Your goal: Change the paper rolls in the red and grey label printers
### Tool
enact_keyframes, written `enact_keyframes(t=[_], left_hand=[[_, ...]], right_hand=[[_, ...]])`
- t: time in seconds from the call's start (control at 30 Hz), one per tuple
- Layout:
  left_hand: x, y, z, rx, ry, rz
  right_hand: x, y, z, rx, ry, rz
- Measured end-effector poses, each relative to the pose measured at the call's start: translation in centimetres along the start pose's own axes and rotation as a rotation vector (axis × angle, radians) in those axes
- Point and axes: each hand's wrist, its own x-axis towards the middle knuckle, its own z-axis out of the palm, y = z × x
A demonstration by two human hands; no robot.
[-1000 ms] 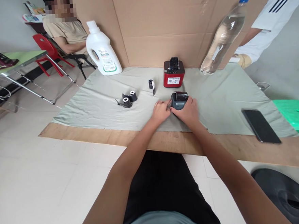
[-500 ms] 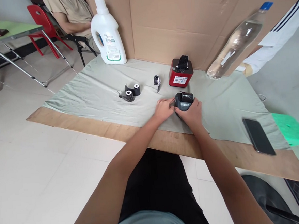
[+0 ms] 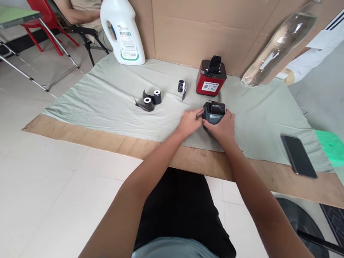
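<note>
A small dark grey portable printer (image 3: 214, 118) stands on the cloth near the table's front edge, with black paper (image 3: 217, 108) at its top. My right hand (image 3: 224, 129) is wrapped round its right side and front, the thumb across the front. At its left side is my left hand (image 3: 189, 122), index finger stretched out against the casing and thumb a little lower. What lies under the right palm is hidden. Behind the printer sits a red box-shaped printer (image 3: 210, 85) with a black strip sticking up. Left of that stands a small black paper roll (image 3: 181, 86), its end loose.
Two more black rolls (image 3: 148, 104) lie farther left with loose ends. A white detergent bottle (image 3: 127, 37) and a clear water bottle (image 3: 283, 38) stand by the cardboard wall (image 3: 191, 29). A phone (image 3: 299, 156) lies front right. A seated person (image 3: 78, 13) is beyond the table.
My view has shifted slightly. My left index finger now lies straighter and a bit higher along the printer's left side. The right hand keeps its grip.
</note>
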Motion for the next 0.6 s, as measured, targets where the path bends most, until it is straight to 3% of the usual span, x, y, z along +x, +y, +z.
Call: enact_keyframes(t=[0.43, 0.6], left_hand=[[0.8, 1.7, -1.8, 0.363, -0.091, 0.025], [0.7, 1.5, -1.6, 0.338, -0.08, 0.006]], right_hand=[[0.2, 0.6, 0.6, 0.02, 0.033, -0.017], [0.4, 0.9, 0.5, 0.032, 0.032, -0.04]])
